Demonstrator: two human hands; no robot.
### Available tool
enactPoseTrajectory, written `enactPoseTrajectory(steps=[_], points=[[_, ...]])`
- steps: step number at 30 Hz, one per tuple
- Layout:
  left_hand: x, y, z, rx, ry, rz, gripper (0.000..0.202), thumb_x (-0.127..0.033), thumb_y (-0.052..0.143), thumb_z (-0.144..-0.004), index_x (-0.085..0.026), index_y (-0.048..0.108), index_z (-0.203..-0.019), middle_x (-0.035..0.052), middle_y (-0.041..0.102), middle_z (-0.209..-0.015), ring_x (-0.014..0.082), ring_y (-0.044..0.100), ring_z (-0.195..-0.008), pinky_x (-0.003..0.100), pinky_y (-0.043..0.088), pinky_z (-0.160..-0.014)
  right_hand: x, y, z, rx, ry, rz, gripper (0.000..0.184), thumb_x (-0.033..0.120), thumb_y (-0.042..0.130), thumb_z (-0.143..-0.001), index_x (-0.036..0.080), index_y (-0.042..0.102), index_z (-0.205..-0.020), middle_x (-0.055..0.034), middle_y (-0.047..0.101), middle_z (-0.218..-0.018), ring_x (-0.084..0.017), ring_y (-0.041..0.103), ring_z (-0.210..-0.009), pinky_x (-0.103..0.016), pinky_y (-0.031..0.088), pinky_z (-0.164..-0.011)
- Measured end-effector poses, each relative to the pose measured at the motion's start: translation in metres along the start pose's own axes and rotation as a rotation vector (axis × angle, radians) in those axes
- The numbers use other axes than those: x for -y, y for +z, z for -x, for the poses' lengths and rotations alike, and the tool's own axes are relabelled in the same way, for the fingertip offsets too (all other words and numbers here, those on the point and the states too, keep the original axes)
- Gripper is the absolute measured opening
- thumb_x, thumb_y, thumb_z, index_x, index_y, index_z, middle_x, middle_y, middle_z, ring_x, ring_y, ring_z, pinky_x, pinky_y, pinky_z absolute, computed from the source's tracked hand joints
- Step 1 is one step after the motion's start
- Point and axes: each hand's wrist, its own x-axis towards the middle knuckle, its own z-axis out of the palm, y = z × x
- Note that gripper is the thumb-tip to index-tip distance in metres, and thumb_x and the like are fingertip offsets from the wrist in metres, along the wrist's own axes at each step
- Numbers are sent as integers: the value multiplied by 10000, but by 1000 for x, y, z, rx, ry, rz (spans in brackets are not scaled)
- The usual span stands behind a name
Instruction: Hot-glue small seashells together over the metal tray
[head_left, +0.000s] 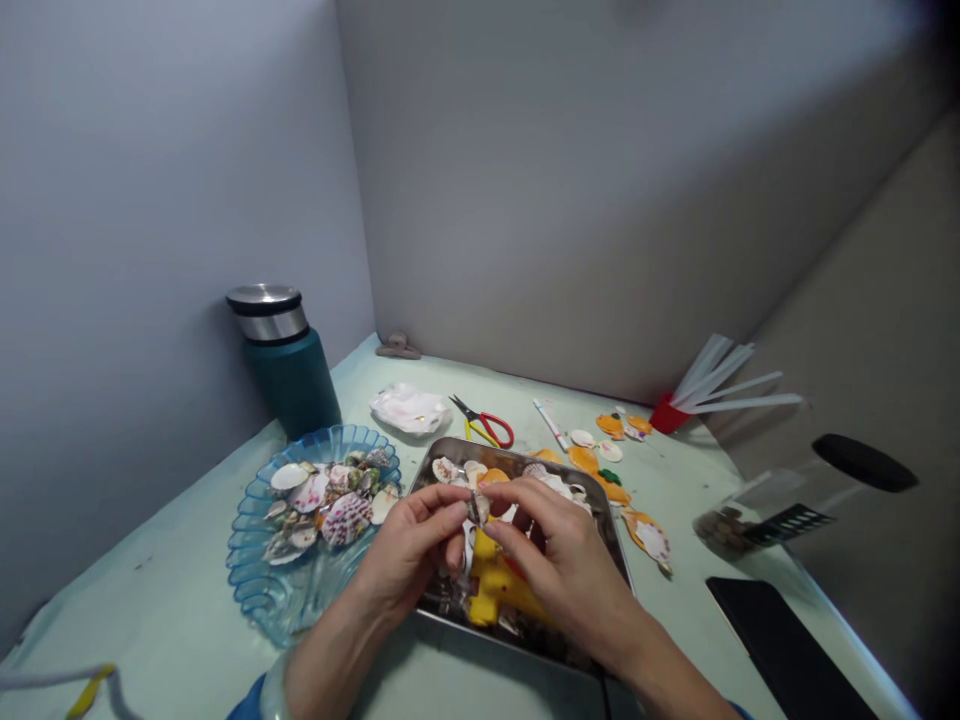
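Note:
Over the metal tray (525, 652), both hands meet fingertip to fingertip around a small greyish shell (481, 508). My left hand (411, 548) pinches it from the left between thumb and forefinger. From the right, my right hand (564, 545) grips the same shell with thumb and forefinger. Beneath the hands lies a yellow tool (495, 590) that looks like a glue gun, partly hidden by the right hand. White and orange shells (551, 480) fill the tray's far side. Left of my left hand, a blue scalloped plate (247, 560) holds a heap of mixed shells (346, 518).
Behind stand a green bottle (291, 375), a white shell-shaped dish (411, 410), red-and-yellow-handled pliers (491, 430) and a marker (551, 424). To the right are orange shell pieces (649, 540), a red cup of glue sticks (667, 413), a clear jar (780, 500) and a black phone (784, 645).

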Motion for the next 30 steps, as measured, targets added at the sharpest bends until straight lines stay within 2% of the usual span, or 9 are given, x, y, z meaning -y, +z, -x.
enactPoseTrajectory(steps=[6, 10, 15, 21, 30], points=[[-1, 3, 0, 19, 16, -45, 279, -354, 770, -700, -143, 660, -846, -42, 558, -373, 57, 427, -335, 162, 312, -410, 0, 2, 0, 0, 5, 33, 162, 120, 604, -873, 206, 635, -1006, -20, 645, -880, -187, 606, -793, -289, 444, -697], [2, 1, 0, 61, 16, -69, 284, -359, 738, -740, -144, 672, -912, -37, 575, -394, 62, 452, -345, 167, 338, -421, -1, 2, 0, -18, -1, 52, 77, 153, 617, -878, 207, 630, -931, -8, 634, -833, -169, 587, -716, -280, 430, -668], [1, 0, 0, 93, 16, -84, 308, -353, 788, -682, -138, 691, -881, -32, 583, -420, 60, 465, -356, 168, 349, -416, -4, 2, 0, -41, -14, 69, 29, 184, 641, -873, 188, 613, -866, -3, 614, -790, -156, 564, -659, -276, 410, -635], [1, 0, -1, 99, 13, -79, 251, -325, 761, -723, -135, 681, -866, -36, 573, -404, 54, 459, -344, 160, 341, -413, -5, 3, 0, -18, -22, 83, 31, 176, 643, -872, 195, 619, -874, -6, 627, -809, -170, 583, -721, -276, 407, -660], [1, 2, 0, 63, 43, -74, 278, -307, 800, -673, -139, 631, -816, -48, 580, -418, 45, 468, -347, 144, 338, -411, -3, 3, 3, -20, 15, 78, 23, 190, 616, -881, 196, 628, -899, -11, 638, -806, -167, 576, -677, -279, 409, -649]])
